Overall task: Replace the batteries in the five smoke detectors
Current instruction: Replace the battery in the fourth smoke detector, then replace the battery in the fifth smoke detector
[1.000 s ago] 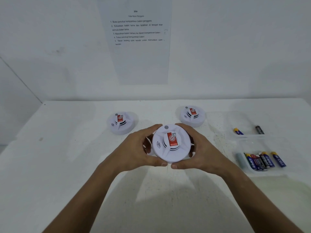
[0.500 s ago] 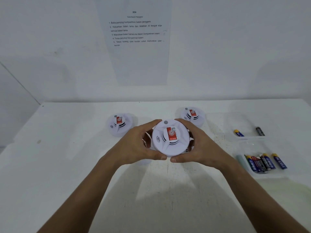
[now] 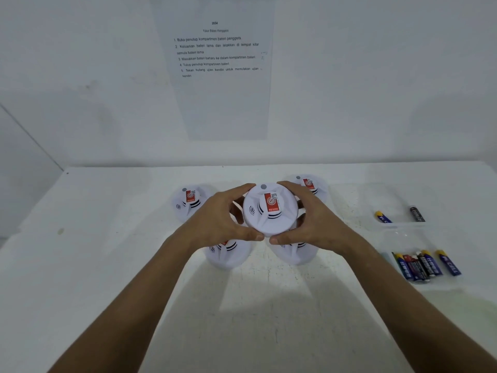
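Right now both hands are gripping one detector (image 3: 270, 208) from its sides, lifted above the bench (image 3: 94, 265) middle, face up, red label showing. Left hand (image 3: 217, 219) is curling fingers round the left rim, thumb pressing the near edge. Right hand (image 3: 314, 216) is curling round the right rim, thumb tip almost meeting the left thumb under the near edge.

Four more detectors are sitting on the bench: one back-left (image 3: 189, 201), one back-right (image 3: 309, 184) partly hidden behind the right fingers, two nearer ones (image 3: 228, 254) (image 3: 294, 253) half hidden under the hands.

Toward the right edge, a clear tray (image 3: 398, 224) is holding two batteries (image 3: 383, 217), well apart from each other. Just nearer, a second clear tray (image 3: 387, 258) is holding a cluster of batteries (image 3: 422, 265) lying side by side, most touching, one blue one slightly apart on the right.

Instruction sheet (image 3: 217, 55) is hanging on the wall behind the back edge
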Action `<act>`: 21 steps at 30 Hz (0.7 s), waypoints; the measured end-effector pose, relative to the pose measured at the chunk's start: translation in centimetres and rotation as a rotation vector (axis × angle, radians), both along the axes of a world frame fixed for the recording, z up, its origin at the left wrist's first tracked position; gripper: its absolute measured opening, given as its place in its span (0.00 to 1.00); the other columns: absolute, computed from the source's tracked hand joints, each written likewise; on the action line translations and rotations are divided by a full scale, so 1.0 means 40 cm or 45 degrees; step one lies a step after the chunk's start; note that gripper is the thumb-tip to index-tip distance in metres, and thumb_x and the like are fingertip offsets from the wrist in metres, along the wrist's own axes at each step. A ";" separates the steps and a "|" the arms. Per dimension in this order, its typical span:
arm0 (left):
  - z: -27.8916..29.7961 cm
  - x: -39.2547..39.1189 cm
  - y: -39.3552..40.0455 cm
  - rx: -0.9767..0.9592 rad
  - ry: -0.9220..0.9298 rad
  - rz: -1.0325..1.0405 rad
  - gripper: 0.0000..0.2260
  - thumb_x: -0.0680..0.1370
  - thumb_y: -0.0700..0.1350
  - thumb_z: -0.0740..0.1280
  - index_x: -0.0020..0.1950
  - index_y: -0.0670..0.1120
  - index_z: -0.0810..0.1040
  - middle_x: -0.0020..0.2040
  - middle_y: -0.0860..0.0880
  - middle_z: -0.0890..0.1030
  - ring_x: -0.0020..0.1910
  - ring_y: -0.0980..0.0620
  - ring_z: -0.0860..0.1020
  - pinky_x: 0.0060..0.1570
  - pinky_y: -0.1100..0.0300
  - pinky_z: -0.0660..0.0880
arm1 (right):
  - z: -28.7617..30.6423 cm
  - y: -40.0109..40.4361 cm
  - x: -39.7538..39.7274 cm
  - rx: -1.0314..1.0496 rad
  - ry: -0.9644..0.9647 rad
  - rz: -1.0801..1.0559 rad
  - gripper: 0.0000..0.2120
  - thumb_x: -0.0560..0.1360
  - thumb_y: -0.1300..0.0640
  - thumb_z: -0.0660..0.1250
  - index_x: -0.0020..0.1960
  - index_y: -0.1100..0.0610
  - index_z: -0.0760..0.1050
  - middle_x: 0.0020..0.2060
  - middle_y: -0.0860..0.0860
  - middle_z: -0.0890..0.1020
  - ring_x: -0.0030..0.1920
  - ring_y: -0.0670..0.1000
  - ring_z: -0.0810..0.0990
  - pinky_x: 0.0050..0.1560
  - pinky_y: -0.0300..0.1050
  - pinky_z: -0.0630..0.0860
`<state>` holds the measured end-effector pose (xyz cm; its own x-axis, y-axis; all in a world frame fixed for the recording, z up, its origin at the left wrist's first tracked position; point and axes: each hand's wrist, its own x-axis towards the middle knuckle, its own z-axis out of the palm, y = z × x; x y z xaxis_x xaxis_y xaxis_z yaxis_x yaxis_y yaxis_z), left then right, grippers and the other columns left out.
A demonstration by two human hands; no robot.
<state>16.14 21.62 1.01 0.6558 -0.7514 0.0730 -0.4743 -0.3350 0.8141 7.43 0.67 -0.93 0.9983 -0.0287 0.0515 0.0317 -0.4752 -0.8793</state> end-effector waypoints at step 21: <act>-0.121 0.191 -0.071 0.423 0.003 0.215 0.31 0.59 0.52 0.82 0.60 0.51 0.78 0.55 0.53 0.82 0.49 0.52 0.79 0.52 0.58 0.76 | -0.083 -0.013 0.211 -0.432 0.221 -0.038 0.43 0.60 0.55 0.84 0.71 0.56 0.68 0.63 0.53 0.73 0.59 0.47 0.68 0.59 0.41 0.65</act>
<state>23.80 18.77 -3.84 0.7727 -0.6147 -0.1583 -0.3879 -0.6547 0.6488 15.85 0.17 -4.24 0.9919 -0.0686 -0.1068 -0.1225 -0.7386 -0.6629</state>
